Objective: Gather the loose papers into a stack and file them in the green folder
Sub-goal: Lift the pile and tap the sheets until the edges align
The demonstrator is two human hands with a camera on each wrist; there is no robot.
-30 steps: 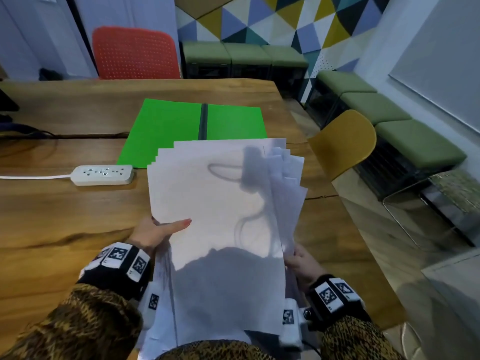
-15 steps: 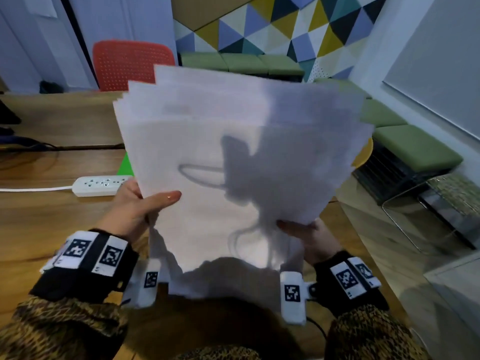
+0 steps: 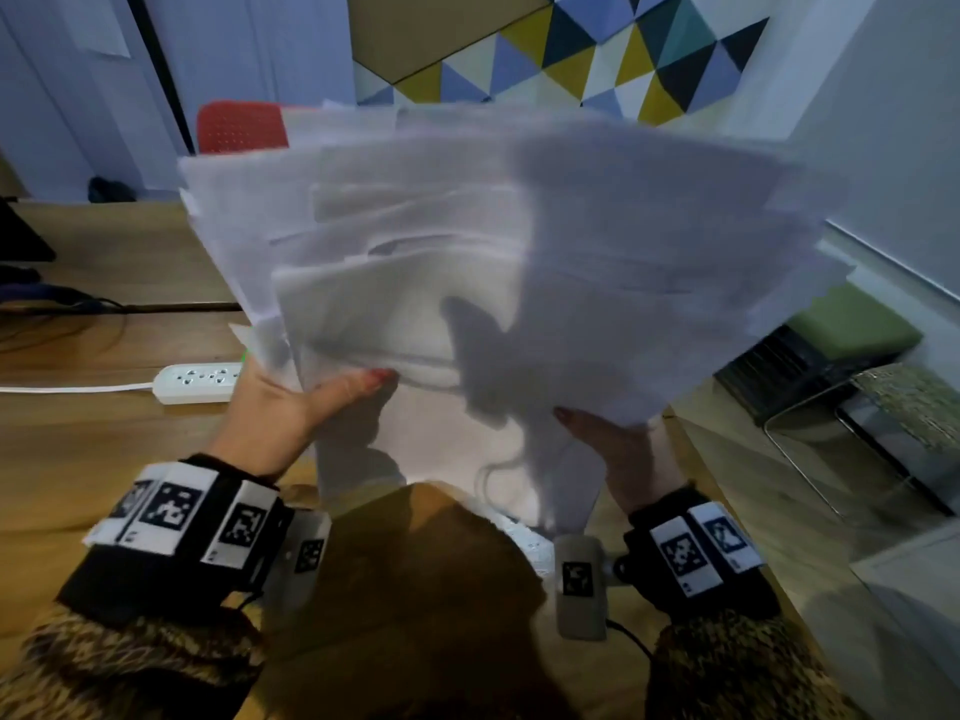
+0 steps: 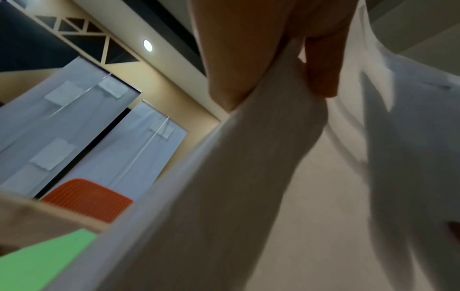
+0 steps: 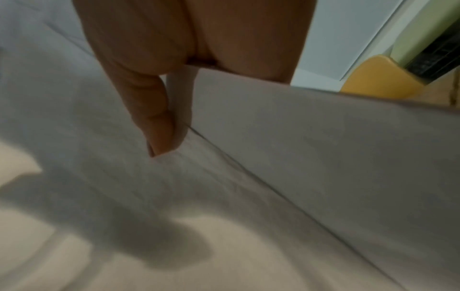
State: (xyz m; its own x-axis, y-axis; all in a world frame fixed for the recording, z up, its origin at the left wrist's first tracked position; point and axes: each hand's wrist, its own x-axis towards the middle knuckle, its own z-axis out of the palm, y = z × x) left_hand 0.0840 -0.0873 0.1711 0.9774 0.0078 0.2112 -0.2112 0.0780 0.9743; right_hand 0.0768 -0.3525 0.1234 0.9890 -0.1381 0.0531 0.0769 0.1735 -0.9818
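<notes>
A fanned bundle of white papers [image 3: 519,262] is raised upright in front of me, above the wooden table [image 3: 93,459]. My left hand [image 3: 291,402] grips its lower left edge, thumb laid across the front sheet. My right hand [image 3: 618,449] grips the lower right edge, thumb on the front. In the left wrist view the papers [image 4: 248,196] run between thumb and fingers, and a corner of the green folder [image 4: 37,259] shows on the table behind them. In the right wrist view the papers [image 5: 298,157] are pinched under my thumb. In the head view the papers hide the folder.
A white power strip [image 3: 200,379] with its cord lies on the table to the left. A red chair [image 3: 239,127] stands behind the far edge. A yellow chair [image 5: 378,78] and green benches [image 3: 852,330] are to the right, off the table.
The papers have been lifted off the table and tilted upright toward me. They now cover the green folder in the head view. Both hands rose with them, keeping their hold.
</notes>
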